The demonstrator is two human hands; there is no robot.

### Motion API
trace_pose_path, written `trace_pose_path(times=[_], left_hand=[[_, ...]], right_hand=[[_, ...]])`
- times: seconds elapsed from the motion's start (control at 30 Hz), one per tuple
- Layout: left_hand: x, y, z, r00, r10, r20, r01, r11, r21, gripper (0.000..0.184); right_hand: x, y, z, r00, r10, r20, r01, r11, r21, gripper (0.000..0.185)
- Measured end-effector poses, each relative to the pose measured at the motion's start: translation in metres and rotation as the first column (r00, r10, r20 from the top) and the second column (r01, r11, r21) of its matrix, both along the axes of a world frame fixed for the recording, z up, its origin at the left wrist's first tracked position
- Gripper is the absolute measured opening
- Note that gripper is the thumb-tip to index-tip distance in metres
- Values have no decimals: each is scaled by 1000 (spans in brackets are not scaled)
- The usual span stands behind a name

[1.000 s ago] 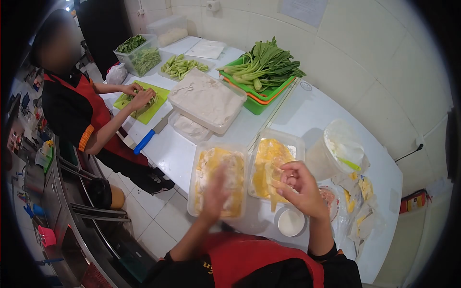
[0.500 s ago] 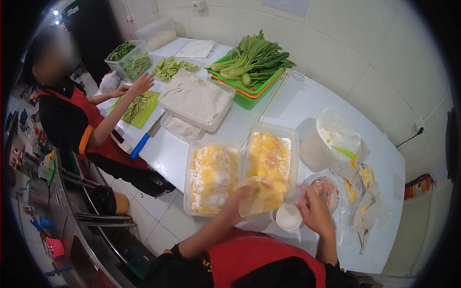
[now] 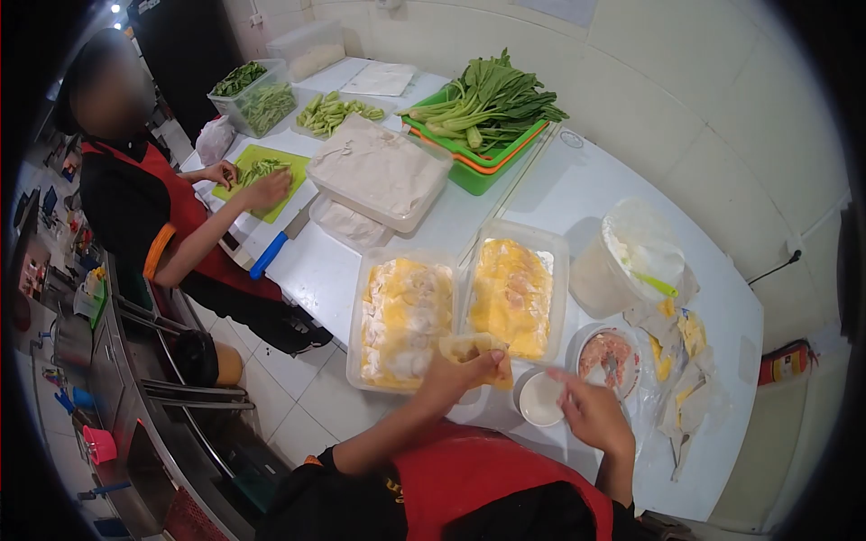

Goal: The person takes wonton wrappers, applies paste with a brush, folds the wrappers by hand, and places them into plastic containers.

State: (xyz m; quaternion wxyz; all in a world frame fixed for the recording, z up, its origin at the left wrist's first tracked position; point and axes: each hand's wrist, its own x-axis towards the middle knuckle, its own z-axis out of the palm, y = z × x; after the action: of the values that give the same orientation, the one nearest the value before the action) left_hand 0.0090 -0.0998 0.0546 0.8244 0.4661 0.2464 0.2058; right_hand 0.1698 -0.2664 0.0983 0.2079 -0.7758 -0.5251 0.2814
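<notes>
a: log the left hand point(image 3: 462, 373) first.
b: left hand: thumb and fingers pinched on a thin, pale yellow, translucent dough sheet point(image 3: 471, 344). the sheet is above the near right corner of the left-hand container.
a: right hand point(image 3: 597, 417)?
b: index finger stretched toward the small round white bowl point(image 3: 522, 412), tip blurred at its right rim; other fingers curled in. cannot tell whether they hold anything.
a: containers?
b: two, side by side on the white table point(image 3: 667, 203). the left rectangular clear plastic container point(image 3: 355, 356) and the right rectangular clear plastic container point(image 3: 561, 302) both carry rows of yellow, flour-dusted dough pieces point(image 3: 510, 288).
a: to the right of these?
b: pink minced filling point(image 3: 600, 350) in a round dish, with a spoon in it, just beyond the right hand. farther, a white plastic bucket point(image 3: 591, 281) lined with a bag; a bright green handle point(image 3: 656, 285) lies at its mouth.
a: far side?
b: leafy green vegetables point(image 3: 496, 95) heaped in stacked green and orange plastic baskets. far left, a co-worker's two hands point(image 3: 269, 190) are at a yellow-green cutting board point(image 3: 287, 167) with chopped green stalks point(image 3: 260, 169).
</notes>
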Motion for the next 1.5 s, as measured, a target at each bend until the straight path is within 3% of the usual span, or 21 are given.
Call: trace_pose_path(times=[0.03,0.13,0.23,0.33,0.43,0.47,0.53,0.6,0.7,0.83,0.93,1.03,1.1,1.23,1.33,1.43,1.5], left_hand=[[-1,-1,0,999,-22,-47,23,1000,21,16],[-4,-7,-2,985,-76,-154,83,996,41,17],[-10,-7,0,986,-73,-148,75,997,6,29],[-15,-7,5,990,-58,-127,55,998,-25,32],[-15,-4,-4,978,-76,-194,69,997,-45,34],[-14,-3,-6,983,-51,-176,41,998,-57,33],[-12,-5,-7,993,38,-109,-52,990,-131,30],[-6,-10,-4,986,164,-20,-163,952,-257,28],[-8,-9,0,989,145,12,-129,911,-392,31],[-12,-6,8,997,25,-79,-32,996,-86,38],[-14,-7,7,994,-29,-110,52,977,206,37],[-18,-6,26,973,-19,-229,107,920,377,34],[-21,0,29,958,-34,-285,182,842,508,31],[-25,8,31,947,-100,-306,247,836,490,32],[-26,10,15,955,-104,-278,213,893,397,34],[-26,10,-10,968,-82,-238,152,945,290,36],[-30,9,-17,971,-68,-229,125,962,244,37]], right_hand=[[-4,9,6,999,-40,-4,40,974,225,45],[-17,35,15,992,118,52,-128,846,517,48],[-20,49,5,948,81,309,-235,834,500,52],[-20,51,3,947,174,269,-294,802,520,50],[-28,55,0,958,30,286,-172,856,487,50],[-32,54,-4,999,30,21,-36,861,507,48],[-43,47,-20,867,26,-497,223,872,435,47],[-47,49,-34,764,-33,-644,366,844,392,47],[-41,53,-36,626,6,-780,497,768,404,46],[-30,50,-27,560,136,-818,460,770,443,46],[-24,57,-14,602,304,-738,268,794,546,50],[-19,62,-1,813,285,-508,25,854,520,49],[-20,69,17,872,226,-433,-39,916,400,48],[-22,73,15,937,203,-285,-120,952,283,47],[-23,76,7,906,171,-388,-76,965,250,48],[-25,81,-9,667,118,-736,66,974,216,49],[-34,80,-22,619,91,-780,138,965,222,45]])
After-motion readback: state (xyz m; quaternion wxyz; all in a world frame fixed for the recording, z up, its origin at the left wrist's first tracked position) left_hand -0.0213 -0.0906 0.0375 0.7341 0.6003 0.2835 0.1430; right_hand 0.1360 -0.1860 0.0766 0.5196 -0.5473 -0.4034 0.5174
